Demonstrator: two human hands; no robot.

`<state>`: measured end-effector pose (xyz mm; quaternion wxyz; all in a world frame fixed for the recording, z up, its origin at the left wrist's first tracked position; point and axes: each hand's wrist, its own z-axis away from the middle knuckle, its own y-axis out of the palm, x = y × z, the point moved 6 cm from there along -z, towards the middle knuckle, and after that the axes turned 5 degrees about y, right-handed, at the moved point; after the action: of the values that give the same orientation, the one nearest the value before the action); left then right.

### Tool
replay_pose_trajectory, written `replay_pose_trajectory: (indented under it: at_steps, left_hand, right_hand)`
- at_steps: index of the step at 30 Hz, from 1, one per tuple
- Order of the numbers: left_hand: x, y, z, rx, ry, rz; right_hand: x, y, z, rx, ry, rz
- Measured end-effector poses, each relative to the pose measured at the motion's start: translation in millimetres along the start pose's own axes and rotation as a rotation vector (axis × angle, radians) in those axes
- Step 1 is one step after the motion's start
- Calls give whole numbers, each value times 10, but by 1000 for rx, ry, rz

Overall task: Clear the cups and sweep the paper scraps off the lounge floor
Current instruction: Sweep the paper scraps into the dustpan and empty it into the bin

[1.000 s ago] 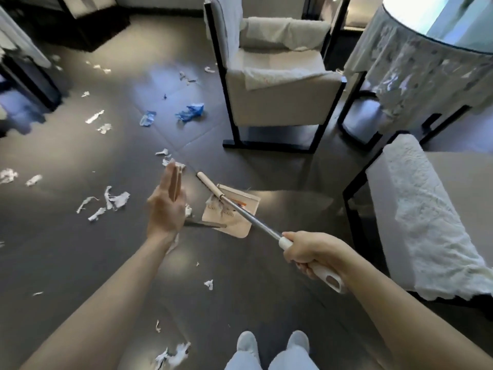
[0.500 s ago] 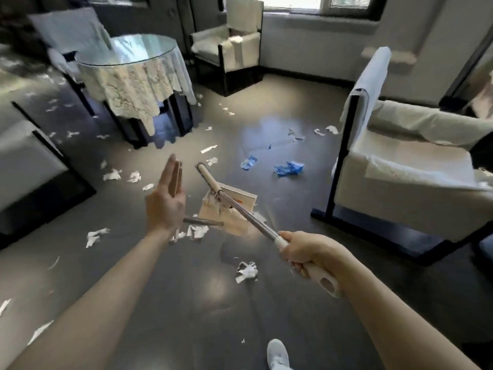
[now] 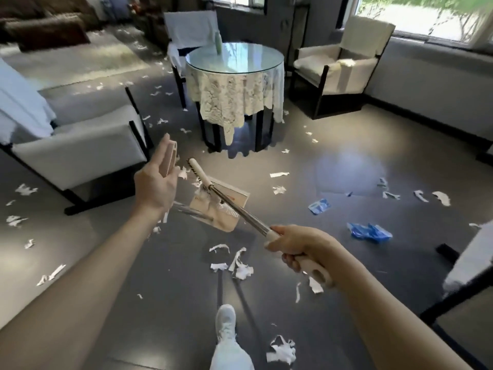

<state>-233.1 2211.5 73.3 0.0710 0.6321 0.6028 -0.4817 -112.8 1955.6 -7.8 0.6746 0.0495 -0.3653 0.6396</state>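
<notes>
My right hand (image 3: 298,245) grips the white handle of a broom whose metal pole (image 3: 240,209) runs up and left to a cream head (image 3: 196,169). Under the pole, off the floor, hangs a tan dustpan (image 3: 222,209) with scraps in it. My left hand (image 3: 157,182) is raised beside it, fingers straight, with the cream dustpan handle (image 3: 173,156) pinched along them. White paper scraps (image 3: 238,267) litter the dark floor all around. A pale green cup or bottle (image 3: 218,42) stands on the round glass table (image 3: 234,58).
A lace cloth hangs over the table. Armchairs stand at left (image 3: 80,148), far right (image 3: 336,73) and behind the table; another chair edge (image 3: 469,263) is at right. Blue crumpled pieces (image 3: 369,232) lie on the floor at right. My shoe (image 3: 225,320) is at the bottom.
The view has swung round, so the round table now stands straight ahead. Both hands keep the same hold on the broom and dustpan. One foot has stepped forward.
</notes>
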Motion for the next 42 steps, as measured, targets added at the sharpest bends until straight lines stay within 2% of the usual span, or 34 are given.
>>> replay_pose_trajectory:
  at_steps: [5, 10, 14, 22, 27, 32, 38, 42]
  left_hand:
    - [927, 144, -1276, -22, -117, 159]
    - [1407, 341, -2585, -24, -107, 159]
    - [1852, 588, -3628, -103, -128, 173]
    - [2992, 1314, -5768, -268, -167, -35]
    - [3576, 1572, -7121, -267, -221, -57]
    - [4384, 1869, -8342, -327, -241, -48]
    - [5760, 2026, -9921, -365, -225, -179]
    - [6526, 1974, -11040, -386, -192, -261]
  right_hand:
    - [1144, -448, -1017, 43, -34, 2]
    - [2215, -1002, -1871, 49, -40, -73]
    - [2973, -1522, -2732, 41, -53, -85]
    - [4553, -2736, -4894, 138, -61, -100]
    - [5732, -3372, -5927, 219, -50, -111]
    - [6812, -3751, -7060, 265, -44, -52]
    - [8203, -4031, -8641, 226, -77, 44]
    - [9399, -4199, -9496, 209, -159, 185]
